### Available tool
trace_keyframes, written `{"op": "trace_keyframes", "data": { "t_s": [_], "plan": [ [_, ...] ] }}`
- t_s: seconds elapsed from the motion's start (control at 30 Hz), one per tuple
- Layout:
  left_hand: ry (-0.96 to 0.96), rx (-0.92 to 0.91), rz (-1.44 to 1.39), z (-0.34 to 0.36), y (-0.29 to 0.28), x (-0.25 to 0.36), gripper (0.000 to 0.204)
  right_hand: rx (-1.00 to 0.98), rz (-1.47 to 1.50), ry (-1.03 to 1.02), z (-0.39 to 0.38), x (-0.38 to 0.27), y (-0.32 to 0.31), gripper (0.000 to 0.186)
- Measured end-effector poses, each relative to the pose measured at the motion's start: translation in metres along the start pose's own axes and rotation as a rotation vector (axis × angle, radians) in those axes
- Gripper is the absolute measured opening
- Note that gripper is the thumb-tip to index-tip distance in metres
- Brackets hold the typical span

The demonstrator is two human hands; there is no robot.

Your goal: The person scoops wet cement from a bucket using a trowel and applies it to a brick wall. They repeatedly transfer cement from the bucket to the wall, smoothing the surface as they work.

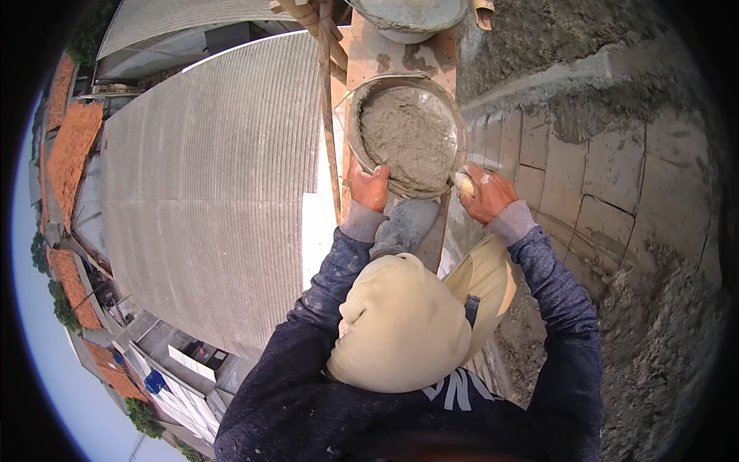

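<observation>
Outdoors, apparently high up: a corrugated roof (pixel 223 177) is spreading beyond the left edge of a plank (pixel 366 58); a block wall (pixel 616 165), smeared grey, is lying past its right edge. The near bucket (pixel 460 131) is sitting across the plank, its rim reaching about both long edges, and is holding grey mortar (pixel 404 127).

Left hand (pixel 369 187) is gripping the near-left rim, thumb over the top. Right hand (pixel 489 194) is wrapping its fingers round a pale handle (pixel 465 185) just beside the near-right rim; cannot tell what the handle is belonging to.

Judgement: the load is looking heavy, so good practice is bracing the rim firmly with the left, centring the base between the plank's edges, and moving the handle without knocking the bucket.

Counting: two buckets, the far bucket (pixel 406 35) standing farther along; one handle; one plank; two hands working.
</observation>
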State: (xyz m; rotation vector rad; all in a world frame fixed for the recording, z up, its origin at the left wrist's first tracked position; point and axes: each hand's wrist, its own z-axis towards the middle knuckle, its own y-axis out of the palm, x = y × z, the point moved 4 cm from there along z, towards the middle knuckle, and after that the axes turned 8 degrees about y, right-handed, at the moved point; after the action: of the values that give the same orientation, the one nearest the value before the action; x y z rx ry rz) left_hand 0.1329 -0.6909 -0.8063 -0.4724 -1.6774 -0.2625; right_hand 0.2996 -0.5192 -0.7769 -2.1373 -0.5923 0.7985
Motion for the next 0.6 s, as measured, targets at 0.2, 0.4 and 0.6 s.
{"op": "trace_keyframes", "data": {
  "t_s": [0.2, 0.4, 0.6],
  "plan": [
    [0.039, -0.005, -0.138, 0.008, -0.025, -0.036, 0.064, 0.087, -0.083, -0.075, -0.008, 0.004, -0.006, 0.047],
    [-0.080, 0.054, -0.204, 0.019, -0.054, -0.076, 0.060, 0.303, 0.238, -0.329, -0.064, 0.001, -0.024, 0.042],
    [-0.094, 0.025, -0.167, 0.017, -0.058, -0.083, 0.056, -0.441, 1.124, 0.516, -0.060, 0.093, -0.064, 0.034]
  ]
}}
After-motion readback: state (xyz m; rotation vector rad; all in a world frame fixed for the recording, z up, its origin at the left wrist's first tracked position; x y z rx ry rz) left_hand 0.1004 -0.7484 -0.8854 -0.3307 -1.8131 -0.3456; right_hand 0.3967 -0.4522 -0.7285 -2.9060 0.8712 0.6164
